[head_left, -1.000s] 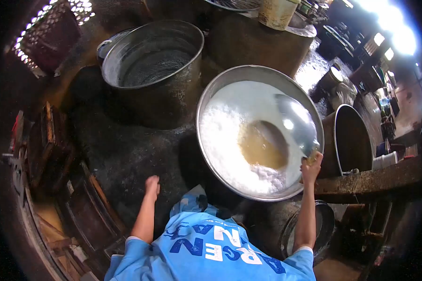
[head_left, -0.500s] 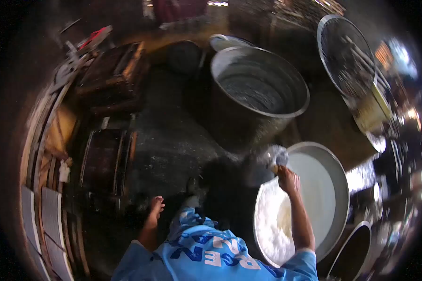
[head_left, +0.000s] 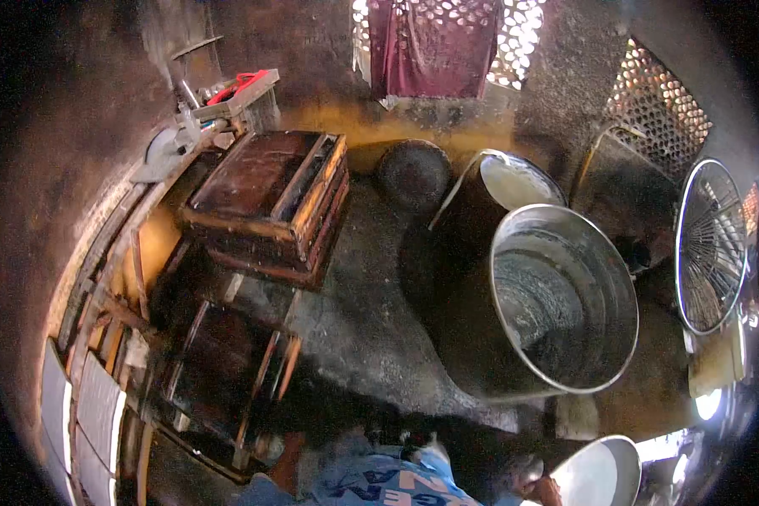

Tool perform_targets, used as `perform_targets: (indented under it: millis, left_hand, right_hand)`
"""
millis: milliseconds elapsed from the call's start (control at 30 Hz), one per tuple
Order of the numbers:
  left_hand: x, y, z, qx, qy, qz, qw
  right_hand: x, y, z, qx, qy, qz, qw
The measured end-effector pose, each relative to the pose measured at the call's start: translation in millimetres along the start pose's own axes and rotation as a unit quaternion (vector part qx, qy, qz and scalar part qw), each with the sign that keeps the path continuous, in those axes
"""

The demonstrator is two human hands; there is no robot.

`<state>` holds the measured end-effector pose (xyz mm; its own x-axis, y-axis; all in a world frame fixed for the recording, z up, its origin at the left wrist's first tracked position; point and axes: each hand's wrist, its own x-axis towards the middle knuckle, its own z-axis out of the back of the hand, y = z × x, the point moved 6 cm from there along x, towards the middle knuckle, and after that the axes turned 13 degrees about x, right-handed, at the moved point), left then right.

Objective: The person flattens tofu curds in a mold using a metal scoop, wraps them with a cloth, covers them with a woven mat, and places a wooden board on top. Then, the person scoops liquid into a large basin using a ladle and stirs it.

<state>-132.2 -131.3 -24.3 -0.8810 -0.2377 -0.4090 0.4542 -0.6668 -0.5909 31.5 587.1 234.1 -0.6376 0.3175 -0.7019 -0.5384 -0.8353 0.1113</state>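
At the bottom edge, my right hand [head_left: 546,491] is closed on a shiny rounded metal scoop [head_left: 524,469], partly blurred. Beside that hand stands a wide metal basin [head_left: 630,472] of white liquid, cut off by the frame's lower edge. My left hand [head_left: 290,449] hangs low in shadow, near dark wooden frames [head_left: 219,371]; its fingers are too dark and smeared to read. Ahead and to the right is a tall metal pot [head_left: 603,253] with pale residue on its inner wall.
Stacked dark wooden boxes [head_left: 261,181] stand on the left. Behind the pot is another vessel [head_left: 519,181] with pale contents, beside a round dark object [head_left: 413,173]. A big wire strainer [head_left: 710,244] leans at the right. A maroon cloth [head_left: 434,51] hangs on the back wall.
My view has swung up and to the left, so the basin and both hands now sit at the bottom edge. My right hand keeps the scoop, which is no longer above the basin's far rim.
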Motion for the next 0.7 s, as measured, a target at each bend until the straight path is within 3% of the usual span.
perform_targets:
  millis: [67, 100, 133, 167, 200, 267, 333, 367, 467, 500, 533, 633, 667, 700]
  left_hand:
    - [62, -72, 10, 0.114, -0.181, -0.279, 0.936]
    - [94, -103, 12, 0.072, -0.224, -0.328, 0.915]
    - [143, -121, -4, -0.144, -0.015, -0.153, 0.978]
    - [154, -198, 17, -0.343, 0.09, 0.1, 0.93]
    - [200, -308, 44, -0.259, 0.093, 0.044, 0.96]
    - [257, -413, 61, -0.253, 0.086, 0.004, 0.964]
    - [314, -474, 61, -0.263, 0.078, -0.068, 0.959]
    - [339, -501, 66, -0.262, 0.055, -0.107, 0.958]
    - [462, -493, 38, -0.12, -0.042, -0.198, 0.972]
    - [476, -521, 58, 0.143, -0.067, -0.27, 0.95]
    - [506, -516, 61, 0.093, -0.112, -0.263, 0.954]
    - [544, -583, 121, -0.136, -0.044, -0.204, 0.968]
    - [561, -610, 140, -0.128, -0.008, -0.153, 0.98]
    - [544, -673, 177, -0.35, 0.108, -0.132, 0.921]
  right_hand:
    - [28, 22, 8, -0.017, 0.019, 0.025, 0.999]
    - [48, 39, 15, -0.01, 0.011, 0.051, 0.999]
    - [80, 62, 25, 0.022, -0.009, 0.084, 0.996]
    - [138, 108, 42, 0.137, -0.052, 0.129, 0.981]
    - [194, 154, 60, 0.243, -0.084, 0.183, 0.949]
    - [216, 296, 167, 0.275, -0.141, 0.183, 0.933]
    - [259, 384, 244, 0.409, -0.132, 0.347, 0.833]
    - [282, 418, 284, 0.443, -0.106, 0.338, 0.824]
    - [321, 505, 426, 0.485, -0.058, 0.368, 0.791]
    - [336, 528, 468, 0.492, -0.048, 0.387, 0.778]
    - [359, 544, 507, 0.509, -0.04, 0.435, 0.742]
    - [377, 601, 632, 0.515, -0.049, 0.522, 0.678]
    - [393, 613, 665, 0.535, -0.033, 0.539, 0.65]
    - [399, 634, 689, 0.584, 0.031, 0.547, 0.599]
